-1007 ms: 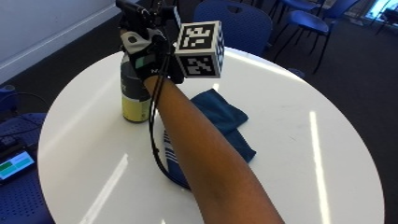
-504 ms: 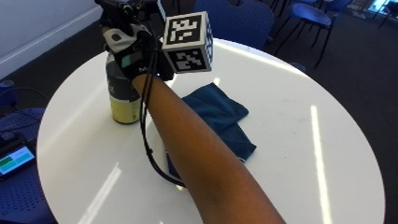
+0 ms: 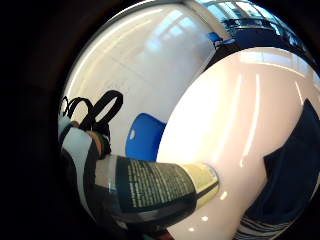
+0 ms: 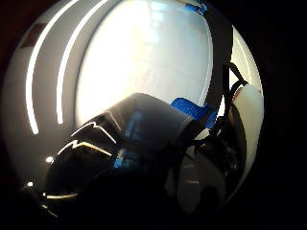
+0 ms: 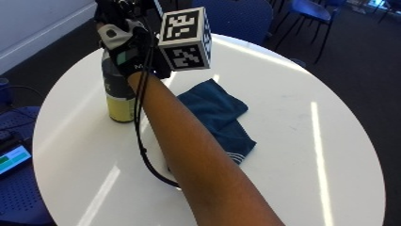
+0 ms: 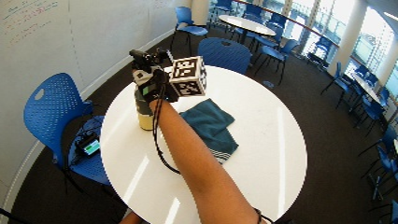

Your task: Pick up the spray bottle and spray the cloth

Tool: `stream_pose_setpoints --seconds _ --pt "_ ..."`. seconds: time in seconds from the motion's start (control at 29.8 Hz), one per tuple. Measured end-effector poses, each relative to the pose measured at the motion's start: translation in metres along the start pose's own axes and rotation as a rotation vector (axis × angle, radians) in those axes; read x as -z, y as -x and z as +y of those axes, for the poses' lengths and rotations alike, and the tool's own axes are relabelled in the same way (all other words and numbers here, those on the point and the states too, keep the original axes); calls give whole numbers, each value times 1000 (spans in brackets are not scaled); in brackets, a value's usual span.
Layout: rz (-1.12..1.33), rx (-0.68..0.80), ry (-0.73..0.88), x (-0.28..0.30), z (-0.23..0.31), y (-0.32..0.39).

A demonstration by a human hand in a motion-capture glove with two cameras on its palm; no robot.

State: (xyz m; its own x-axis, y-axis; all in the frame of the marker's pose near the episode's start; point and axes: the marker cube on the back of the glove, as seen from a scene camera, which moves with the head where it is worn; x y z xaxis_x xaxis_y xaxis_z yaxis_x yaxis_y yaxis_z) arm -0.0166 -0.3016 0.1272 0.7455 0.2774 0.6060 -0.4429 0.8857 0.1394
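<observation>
The spray bottle (image 5: 119, 101), yellow at the base with a dark label, stands upright near the left edge of the round white table (image 5: 300, 141). My gloved right hand (image 5: 128, 47) wraps around its upper part and hides the nozzle. In the wide view the hand (image 6: 149, 81) sits on top of the bottle (image 6: 144, 116). Both palm views show the bottle (image 3: 160, 187) (image 4: 129, 143) right against the palm. The dark teal cloth (image 5: 216, 115) lies folded on the table just right of the bottle, partly under my forearm; the little finger side view catches the cloth (image 3: 290, 170) too.
A blue chair (image 6: 53, 112) stands left of the table with a small green-screened device (image 6: 90, 147) on its seat. Another blue chair (image 6: 223, 53) is behind the table. The table's right half (image 6: 261, 130) is bare white surface.
The outside view has shifted a little. My hand stays around the top of the bottle, and the bottle still stands on the table beside the cloth.
</observation>
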Motion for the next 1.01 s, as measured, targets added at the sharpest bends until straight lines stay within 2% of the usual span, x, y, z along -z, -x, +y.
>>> stream_pose_setpoints --seconds 0.54,1.01 --pt "3 -7 14 -1 -1 -3" --pt "-15 -89 106 -4 7 -36"
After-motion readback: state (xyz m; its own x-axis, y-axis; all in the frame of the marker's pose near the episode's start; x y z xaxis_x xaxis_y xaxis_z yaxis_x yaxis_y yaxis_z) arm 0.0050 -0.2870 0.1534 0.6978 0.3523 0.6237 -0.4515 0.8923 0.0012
